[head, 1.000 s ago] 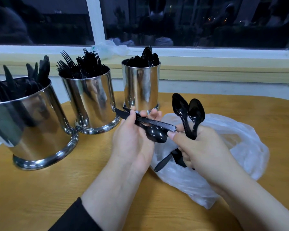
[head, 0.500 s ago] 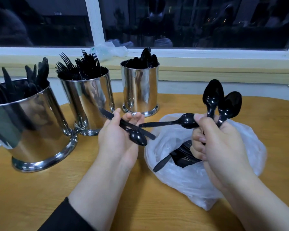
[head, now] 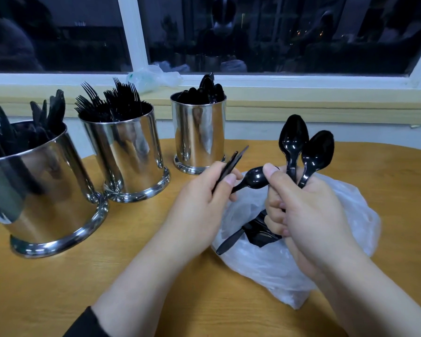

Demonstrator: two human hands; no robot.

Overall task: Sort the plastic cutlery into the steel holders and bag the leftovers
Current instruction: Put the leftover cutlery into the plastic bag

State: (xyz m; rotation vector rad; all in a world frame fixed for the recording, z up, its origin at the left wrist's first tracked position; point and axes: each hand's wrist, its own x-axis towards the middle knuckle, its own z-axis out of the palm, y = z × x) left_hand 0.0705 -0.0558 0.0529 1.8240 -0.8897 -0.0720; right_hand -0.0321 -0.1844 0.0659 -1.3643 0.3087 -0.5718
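Since the previous frame the left hand (head: 199,205) has moved right, its spoon (head: 253,179) now meeting the right thumb. On the desk (head: 58,288): three steel holders (head: 199,132) of knives, forks, spoons, left to right. Plastic bag (head: 350,227) lies under the hands. Right hand (head: 309,212) grasps two upright spoons (head: 304,152); left hand grasps knives (head: 231,164) and that spoon.

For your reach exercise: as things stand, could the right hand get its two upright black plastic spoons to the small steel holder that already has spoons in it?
Probably yes. The right hand holds the two black plastic spoons upright, the small steel holder stands just beyond, and its top is open. Only the left hand lies near the path.
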